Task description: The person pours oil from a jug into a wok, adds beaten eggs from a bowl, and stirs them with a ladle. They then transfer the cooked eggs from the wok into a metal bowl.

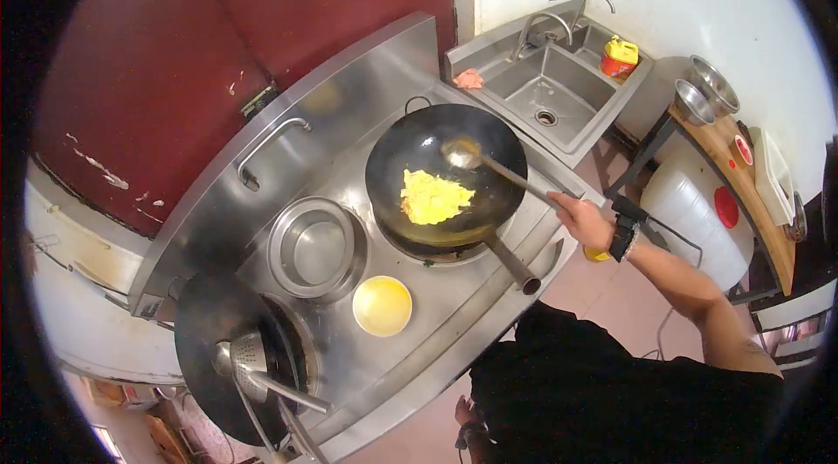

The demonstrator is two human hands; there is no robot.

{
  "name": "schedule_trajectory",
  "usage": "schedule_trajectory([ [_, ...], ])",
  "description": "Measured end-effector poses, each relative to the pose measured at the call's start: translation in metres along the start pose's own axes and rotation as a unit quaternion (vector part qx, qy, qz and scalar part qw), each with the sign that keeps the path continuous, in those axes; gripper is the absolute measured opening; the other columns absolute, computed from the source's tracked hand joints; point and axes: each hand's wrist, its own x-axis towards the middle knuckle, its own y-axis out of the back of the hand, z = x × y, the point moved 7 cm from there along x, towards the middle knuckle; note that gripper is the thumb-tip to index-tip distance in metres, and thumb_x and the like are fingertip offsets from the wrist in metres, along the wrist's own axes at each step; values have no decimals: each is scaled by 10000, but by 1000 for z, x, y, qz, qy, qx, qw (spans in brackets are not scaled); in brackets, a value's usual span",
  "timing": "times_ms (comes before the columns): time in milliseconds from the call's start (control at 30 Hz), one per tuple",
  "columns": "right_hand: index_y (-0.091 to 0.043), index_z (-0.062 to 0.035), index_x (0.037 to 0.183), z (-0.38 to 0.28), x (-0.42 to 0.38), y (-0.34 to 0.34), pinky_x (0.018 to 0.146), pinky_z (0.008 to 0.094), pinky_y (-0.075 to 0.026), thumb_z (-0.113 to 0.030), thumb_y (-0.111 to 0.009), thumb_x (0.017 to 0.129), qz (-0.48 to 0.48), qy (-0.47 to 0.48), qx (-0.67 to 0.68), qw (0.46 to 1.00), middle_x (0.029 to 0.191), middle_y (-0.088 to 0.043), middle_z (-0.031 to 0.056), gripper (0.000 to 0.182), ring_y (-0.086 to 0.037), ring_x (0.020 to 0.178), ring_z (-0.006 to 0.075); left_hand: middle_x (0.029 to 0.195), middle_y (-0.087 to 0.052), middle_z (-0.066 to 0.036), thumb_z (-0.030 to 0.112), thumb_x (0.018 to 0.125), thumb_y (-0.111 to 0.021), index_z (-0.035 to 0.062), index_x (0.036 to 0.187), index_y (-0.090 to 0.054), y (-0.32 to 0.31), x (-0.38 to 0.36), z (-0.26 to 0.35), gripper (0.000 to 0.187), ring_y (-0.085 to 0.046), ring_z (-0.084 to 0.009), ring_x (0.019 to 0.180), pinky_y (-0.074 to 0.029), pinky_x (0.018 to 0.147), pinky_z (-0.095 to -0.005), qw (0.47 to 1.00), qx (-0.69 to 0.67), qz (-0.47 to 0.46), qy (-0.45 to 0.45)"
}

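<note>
My right hand [587, 221] is closed around the handle of a ladle [463, 153]. The ladle's bowl rests inside a large black wok [393, 145], just above and to the right of a yellow mass of cooked egg [434, 199]. The wok sits on the right burner, its hollow metal handle [513, 263] pointing toward me. My left hand [466, 412] hangs low beside my body, off the stove and apart from the cookware; its fingers are too small and shadowed to make out. A yellow-lined bowl [382, 306] stands on the steel stove top [436, 289] nearby.
Left of the wok is a round metal pot [288, 246] on the counter. A second wok [205, 324] holds a strainer [250, 368] and another ladle. Behind sits a double sink [559, 84] with a yellow-and-red jug [620, 58]. Metal bowls [696, 102] rest on a wooden shelf [742, 185].
</note>
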Motion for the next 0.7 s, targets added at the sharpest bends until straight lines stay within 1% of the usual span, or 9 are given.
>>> schedule_trajectory([
  [133,-473,-21,1297,3,-4,0,704,474,-502,-119,-490,883,-29,-107,-31,993,881,-615,294,426,-634,789,420,1186,-570,-172,137,943,-441,-49,1292,-474,7,5,-4,397,-589,-270,1084,-534,820,-379,998,40,-45,7],
  [167,-456,-38,1330,33,-3,-29,577,434,-513,-168,-490,914,62,71,-11,996,782,-633,212,437,-632,627,347,1185,-569,-166,145,936,-446,-48,1296,-470,9,11,-14,409,-585,-272,1085,-528,831,-385,992,-77,-43,90],
  [200,-456,-38,1330,20,-2,-27,577,434,-513,-168,-490,914,63,72,-10,995,782,-633,212,437,-632,627,347,1183,-567,-161,153,929,-451,-48,1299,-466,7,12,-23,421,-581,-274,1086,-521,842,-391,966,-191,-42,171],
  [267,-419,-76,1380,7,-10,-62,442,338,-465,-226,-489,950,-166,-282,344,880,680,-568,62,462,-549,510,180,1176,-569,-157,163,924,-459,-46,1305,-462,7,2,-20,434,-583,-270,1075,-516,846,-395,977,-166,-12,133],
  [333,-375,-106,1418,-4,-7,-69,380,245,-393,-272,-481,972,-186,-309,454,815,659,-458,-26,488,-434,484,63,1170,-571,-154,172,919,-466,-45,1310,-457,-2,-17,2,448,-584,-266,1064,-511,850,-398,985,-144,21,92],
  [433,-365,-97,1419,-35,-9,-47,378,242,-408,-260,-481,976,-212,-249,448,832,652,-441,-20,486,-426,439,79,1165,-574,-145,176,916,-471,-50,1309,-456,-10,-37,25,453,-585,-260,1049,-522,834,-412,985,-87,74,133],
  [467,-367,-95,1417,-39,-13,-35,393,252,-422,-267,-472,978,-221,-215,393,867,663,-439,-20,483,-491,496,78,1176,-569,-145,171,916,-480,-39,1305,-466,-10,-28,25,442,-580,-264,1057,-526,833,-418,997,-51,30,58],
  [600,-396,-90,1388,-29,-13,6,524,402,-490,-220,-471,956,-185,-84,127,971,741,-594,151,457,-622,601,273,1187,-584,-161,119,902,-506,-13,1273,-514,-31,-61,59,394,-589,-278,1058,-529,858,-404,986,154,18,-63],
  [700,-416,-91,1364,-26,-17,31,632,475,-497,-181,-472,932,-151,-17,-5,988,809,-630,240,445,-632,684,388,1172,-613,-176,82,889,-514,8,1223,-571,-36,-38,38,347,-610,-301,1044,-523,876,-390,782,510,23,-357],
])
